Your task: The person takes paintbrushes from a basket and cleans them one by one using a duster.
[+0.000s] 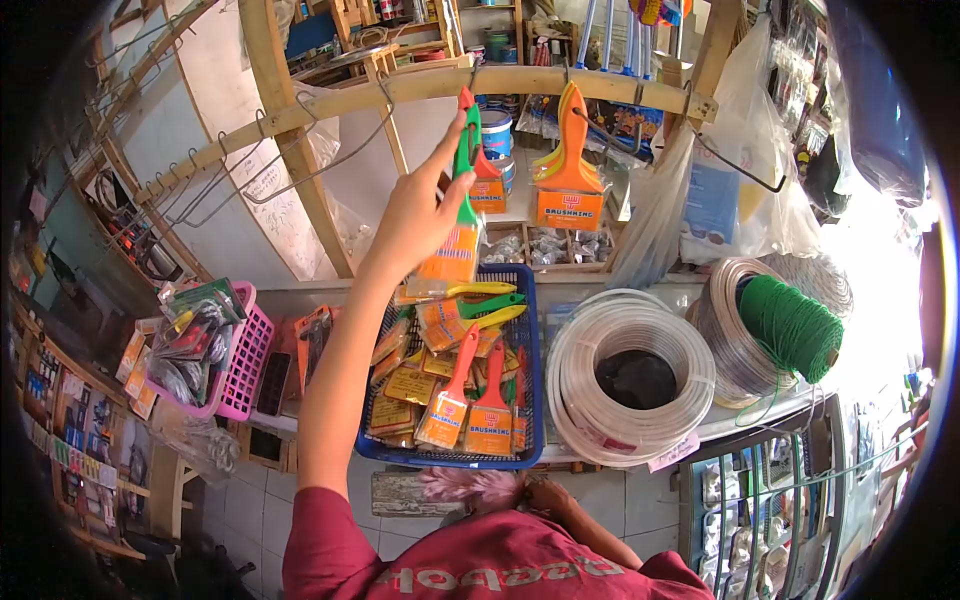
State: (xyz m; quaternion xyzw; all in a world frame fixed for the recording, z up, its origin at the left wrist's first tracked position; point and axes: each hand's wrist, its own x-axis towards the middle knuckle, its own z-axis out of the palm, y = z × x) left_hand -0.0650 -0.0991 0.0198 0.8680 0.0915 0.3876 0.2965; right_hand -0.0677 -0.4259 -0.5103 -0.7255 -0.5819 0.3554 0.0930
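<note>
The thumb and forefinger of the left hand [415,222] are closed on the handle of a green-handled brush [467,207], the other fingers partly hidden. The handle is glossy and narrow, widening toward a flat orange sleeve printed with a pale emblem and a row of stripes, which covers the bristles. Red shows at its top; whether that belongs to this handle or the red-handled brush [488,185] behind, I cannot tell. The green-handled brush is upright, slightly tilted, just below a wooden bar [430,87] with metal hooks. To its right hang orange-handled brushes [572,145], the front sleeve reading BRUSHKING. Below, a blue basket [539,400] holds more sleeved brushes, 2 red-handled ones on top. The right hand [548,495] is low, beside a pink fluffy thing [470,487]; its fingers' state I cannot tell.
</note>
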